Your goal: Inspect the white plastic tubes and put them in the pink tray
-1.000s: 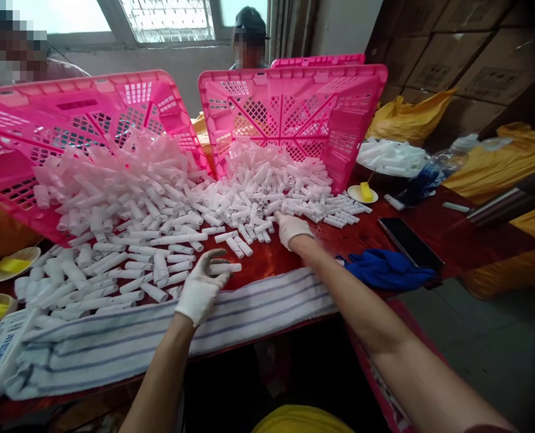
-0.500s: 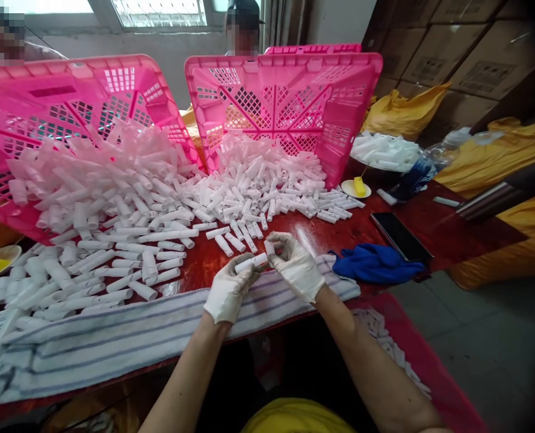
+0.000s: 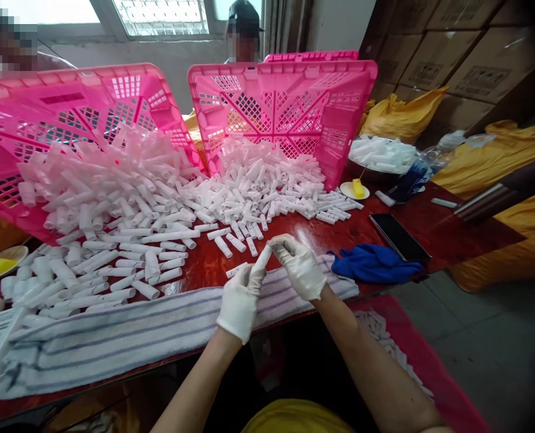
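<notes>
- White plastic tube (image 3: 262,260) is pinched between both your gloved hands, just above the far edge of the striped towel (image 3: 127,337).
- Left hand (image 3: 241,299): fingers closed round the tube's lower end, holding it tilted up and to the right.
- Right hand (image 3: 299,266): fingertips clamped on the upper end. Can't tell whether that end is a separate cap or the same piece; both are white and your glove covers the joint.
- Step, as I read it: you're mating or seating the top end onto the tube body, mid-assembly, with the part clear of the table.
- A second loose tube (image 3: 235,270) lies on the red table (image 3: 339,237), touching the towel's far edge and just left of your left hand.
- Feed stock: long tubes spill from the left pink crate (image 3: 68,114), shorter pieces from the right pink crate (image 3: 289,102). Both piles sit beyond the towel.
- Right of the towel: blue cloth (image 3: 375,264), then a black phone (image 3: 400,237) just beyond it.
- Next move calls for a straight axial push, ends square, with the left grip firm so the tube doesn't twist or buckle.
- Seated part then needs a spot apart from the raw piles.
</notes>
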Tool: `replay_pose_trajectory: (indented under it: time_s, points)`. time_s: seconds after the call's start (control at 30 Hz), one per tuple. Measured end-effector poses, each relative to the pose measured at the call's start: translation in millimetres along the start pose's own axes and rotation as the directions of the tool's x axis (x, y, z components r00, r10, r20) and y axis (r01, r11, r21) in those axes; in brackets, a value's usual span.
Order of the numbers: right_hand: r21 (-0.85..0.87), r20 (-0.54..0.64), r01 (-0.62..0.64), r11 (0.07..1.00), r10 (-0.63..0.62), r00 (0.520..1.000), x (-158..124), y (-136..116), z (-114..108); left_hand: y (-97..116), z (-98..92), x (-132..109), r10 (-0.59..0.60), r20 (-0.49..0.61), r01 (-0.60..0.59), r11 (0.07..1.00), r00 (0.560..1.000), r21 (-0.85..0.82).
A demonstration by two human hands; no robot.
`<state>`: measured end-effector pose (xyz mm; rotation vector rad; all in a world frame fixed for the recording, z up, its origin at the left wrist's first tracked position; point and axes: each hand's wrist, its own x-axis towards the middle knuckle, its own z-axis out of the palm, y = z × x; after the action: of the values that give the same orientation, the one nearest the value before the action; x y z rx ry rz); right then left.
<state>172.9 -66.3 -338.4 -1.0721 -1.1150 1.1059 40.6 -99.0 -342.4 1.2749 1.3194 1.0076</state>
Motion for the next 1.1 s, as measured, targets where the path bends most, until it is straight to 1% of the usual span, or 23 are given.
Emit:
replay_pose_trajectory:
  time_s: [0.07,0.1,0.13,0.2,0.23,0.27,0.33,0.37,0.4,0.43,0.47,0.5,0.57,0.6,0.63,0.67,0.73,0.77,0.83,0.9,1.0,1.03,1.1]
  points:
    - [-0.018,0.016,-0.025,1.000,0.025,1.000,2,-2,-3,3,-4.5,0,0.072,-0.039,-0.066,0.989,0.997,0.132]
    - [-0.015,0.030,-0.028,0.999,0.029,0.999,2,-3,-4,5,-6.9,0,0.045,0.003,-0.045,0.993,0.999,0.105]
    - [-0.009,0.050,-0.021,1.000,0.021,0.999,3,-5,-5,7,-9.0,1,-0.017,0.077,0.015,0.999,0.997,0.031]
    - [0.010,0.105,0.002,1.000,-0.003,0.994,5,-11,-7,9,-11.6,1,-0.136,0.279,0.177,0.976,0.951,-0.127]
    - [0.020,0.125,-0.001,1.000,-0.001,0.992,5,-14,-7,10,-12.0,1,-0.158,0.327,0.218,0.964,0.932,-0.156]
    - [0.022,0.137,-0.019,1.000,0.016,0.990,6,-16,-7,11,-11.9,1,-0.151,0.303,0.201,0.969,0.941,-0.142]
    - [0.009,0.131,-0.081,0.997,0.079,0.988,6,-22,-5,12,-11.3,1,-0.046,0.079,0.047,0.999,0.996,-0.014]
    - [0.001,0.111,-0.107,0.994,0.107,0.988,5,-24,-4,13,-11.5,0,0.023,-0.034,-0.021,0.998,0.999,0.057]
    - [-0.004,0.088,-0.119,0.993,0.119,0.989,5,-27,-4,13,-12.3,0,0.059,-0.093,-0.052,0.996,0.994,0.078]
    - [-0.005,0.074,-0.115,0.993,0.115,0.991,4,-29,-4,13,-13.9,0,0.033,-0.067,-0.031,0.999,0.997,0.027]
    - [-0.003,0.080,-0.098,0.995,0.098,0.992,2,-31,-4,13,-16.1,0,-0.052,0.051,0.056,0.995,0.997,-0.082]
    - [-0.002,0.104,-0.070,0.998,0.069,0.992,1,-33,-6,14,-18.8,0,-0.155,0.245,0.205,0.959,0.957,-0.198]
    - [-0.009,0.177,-0.018,1.000,0.019,0.984,-1,-36,-10,15,-23.8,-1,-0.240,0.584,0.493,0.807,0.775,-0.324]
    - [-0.017,0.195,-0.013,1.000,0.016,0.981,-1,-36,-12,15,-25.4,-1,-0.227,0.643,0.546,0.761,0.731,-0.352]
    - [-0.032,0.189,-0.026,0.999,0.031,0.982,-1,-35,-14,16,-25.9,-2,-0.206,0.627,0.520,0.769,0.751,-0.371]
    - [-0.051,0.162,-0.051,0.997,0.059,0.985,0,-33,-15,16,-25.6,-2,-0.179,0.537,0.424,0.824,0.825,-0.376]
    - [-0.085,0.091,-0.118,0.989,0.126,0.988,1,-29,-15,16,-23.0,-3,-0.077,0.244,0.135,0.963,0.967,-0.234]
    - [-0.095,0.063,-0.143,0.985,0.149,0.987,2,-27,-13,16,-21.4,-3,-0.013,0.131,0.026,0.995,0.991,-0.097]
    - [-0.094,0.031,-0.156,0.983,0.160,0.987,2,-24,-11,14,-18.4,-4,0.056,0.044,-0.060,0.993,0.997,0.097]
    - [-0.100,0.028,-0.121,0.988,0.125,0.992,1,-25,-8,13,-16.0,-4,0.026,0.099,-0.033,0.997,0.995,0.075]
    - [-0.169,0.071,0.004,0.986,0.008,0.997,-3,-28,-8,12,-11.7,-6,-0.050,0.225,0.072,0.993,0.973,-0.092]
    - [-0.188,0.079,0.041,0.981,-0.026,0.997,-3,-28,-8,11,-9.8,-7,-0.036,0.222,0.057,0.994,0.974,-0.089]
    - [-0.182,0.066,0.052,0.982,-0.041,0.997,-2,-28,-10,9,-5.8,-8,0.067,0.115,-0.073,0.996,0.991,0.045]
